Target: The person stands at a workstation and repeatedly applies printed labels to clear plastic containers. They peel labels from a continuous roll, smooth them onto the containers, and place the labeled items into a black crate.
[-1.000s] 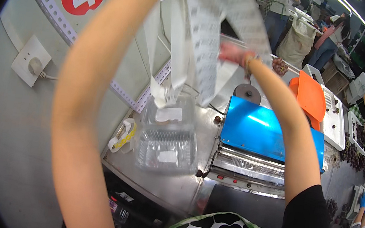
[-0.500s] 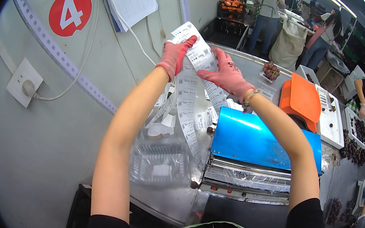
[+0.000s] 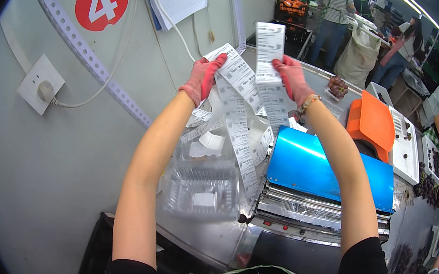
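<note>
Both my hands wear pink gloves and are raised over a steel counter. My left hand (image 3: 203, 78) grips one end of a long white strip of printed labels (image 3: 242, 129). My right hand (image 3: 292, 77) pinches another stretch of the same strip, whose end stands up above the fingers. The rest of the strip hangs in loops down to the counter. Below it sit clear plastic clamshell boxes (image 3: 202, 191), one with a white label on its lid.
A film wrapping machine with a blue top (image 3: 330, 176) stands right of the boxes. An orange-lidded scale (image 3: 372, 121) and white trays with dark grapes (image 3: 432, 162) lie further right. Other people work at the back. A wall with a socket (image 3: 40, 90) is left.
My hands have come lower and spread apart, pulling the label strip out between them. The view has tilted down slightly.
</note>
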### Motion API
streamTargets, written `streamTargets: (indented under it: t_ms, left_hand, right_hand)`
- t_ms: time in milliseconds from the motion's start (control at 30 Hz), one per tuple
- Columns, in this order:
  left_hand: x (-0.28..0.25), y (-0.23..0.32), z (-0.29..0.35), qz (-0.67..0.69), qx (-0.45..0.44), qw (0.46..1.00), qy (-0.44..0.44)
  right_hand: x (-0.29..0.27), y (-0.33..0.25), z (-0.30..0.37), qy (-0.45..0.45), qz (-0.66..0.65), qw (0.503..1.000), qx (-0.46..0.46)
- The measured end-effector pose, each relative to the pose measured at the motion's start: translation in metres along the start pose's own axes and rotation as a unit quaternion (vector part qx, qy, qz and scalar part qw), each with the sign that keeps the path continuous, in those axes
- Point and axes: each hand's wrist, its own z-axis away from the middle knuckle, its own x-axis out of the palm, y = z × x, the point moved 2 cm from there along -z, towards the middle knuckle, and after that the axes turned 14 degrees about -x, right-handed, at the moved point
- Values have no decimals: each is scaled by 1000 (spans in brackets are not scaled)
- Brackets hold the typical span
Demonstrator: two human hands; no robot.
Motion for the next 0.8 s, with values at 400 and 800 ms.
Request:
streamTargets:
  t_ms: [400, 800]
  left_hand:
    - [-55, 89, 36, -182, -36, 980, -74]
    - [8, 131, 231, -224, 187, 955, -53]
  right_hand:
    - [-10, -8, 34, -128, 514, 843, 95]
    - [136, -135, 119, -227, 107, 949, -189]
